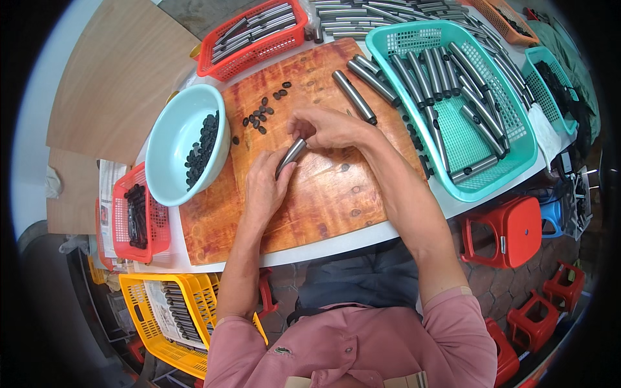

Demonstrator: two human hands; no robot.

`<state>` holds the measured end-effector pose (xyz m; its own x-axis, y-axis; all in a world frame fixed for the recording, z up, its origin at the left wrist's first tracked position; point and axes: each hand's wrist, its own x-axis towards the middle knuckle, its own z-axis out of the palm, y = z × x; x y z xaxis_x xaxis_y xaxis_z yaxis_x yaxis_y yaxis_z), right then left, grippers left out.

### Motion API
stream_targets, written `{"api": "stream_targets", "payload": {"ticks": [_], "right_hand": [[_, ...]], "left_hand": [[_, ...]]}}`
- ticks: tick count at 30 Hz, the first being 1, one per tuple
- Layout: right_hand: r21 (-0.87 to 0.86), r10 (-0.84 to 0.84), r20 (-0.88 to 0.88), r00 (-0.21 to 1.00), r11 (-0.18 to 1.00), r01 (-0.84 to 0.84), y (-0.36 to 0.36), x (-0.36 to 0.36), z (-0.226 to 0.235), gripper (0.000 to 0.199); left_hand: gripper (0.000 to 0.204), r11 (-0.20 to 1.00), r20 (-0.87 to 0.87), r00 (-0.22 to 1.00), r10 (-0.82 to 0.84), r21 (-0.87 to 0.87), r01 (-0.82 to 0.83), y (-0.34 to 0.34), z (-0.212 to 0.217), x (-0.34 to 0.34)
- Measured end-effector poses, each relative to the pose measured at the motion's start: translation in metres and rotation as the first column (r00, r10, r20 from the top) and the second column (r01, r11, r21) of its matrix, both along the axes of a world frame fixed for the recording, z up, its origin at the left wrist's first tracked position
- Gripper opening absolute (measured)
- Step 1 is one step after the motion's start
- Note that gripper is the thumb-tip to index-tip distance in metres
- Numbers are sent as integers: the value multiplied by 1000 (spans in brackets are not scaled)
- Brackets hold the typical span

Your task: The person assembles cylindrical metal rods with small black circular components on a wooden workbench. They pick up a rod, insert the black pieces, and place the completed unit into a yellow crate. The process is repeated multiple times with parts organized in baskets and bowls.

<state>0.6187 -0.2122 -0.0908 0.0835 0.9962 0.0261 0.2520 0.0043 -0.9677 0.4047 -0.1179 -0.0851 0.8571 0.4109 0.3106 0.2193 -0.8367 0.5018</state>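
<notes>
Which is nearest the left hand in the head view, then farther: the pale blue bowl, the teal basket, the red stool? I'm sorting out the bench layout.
From the left hand:
1. Pale blue bowl, just to its left on the board's edge.
2. Teal basket, across the board on the right.
3. Red stool, right, beyond the table edge.

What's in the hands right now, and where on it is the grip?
A grey metal tube. The left hand grips its lower end; the right hand covers its upper end with the fingertips.
</notes>
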Motion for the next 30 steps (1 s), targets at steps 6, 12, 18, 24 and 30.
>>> {"api": "stream_targets", "payload": {"ticks": [6,12,18,24,30], "right_hand": [[23,-94,30,995,995,94,6,-2,-8,24],[98,-512,282,811,856,507,43,-34,-15,24],[286,-617,548,565,773,566,68,-48,-22,20],[358,-663,574,480,731,581,68,-49,-32,15],[428,-684,594,423,714,554,67,-55,-36,14]], "left_hand": [[29,992,15,999,-52,119,50,-2,5,2],[28,997,-51,998,-35,68,38,1,11,3],[29,996,-36,998,-53,65,55,3,12,3],[26,998,48,997,-55,-36,57,6,8,2],[23,995,100,993,-59,-76,67,11,-5,0]]}}
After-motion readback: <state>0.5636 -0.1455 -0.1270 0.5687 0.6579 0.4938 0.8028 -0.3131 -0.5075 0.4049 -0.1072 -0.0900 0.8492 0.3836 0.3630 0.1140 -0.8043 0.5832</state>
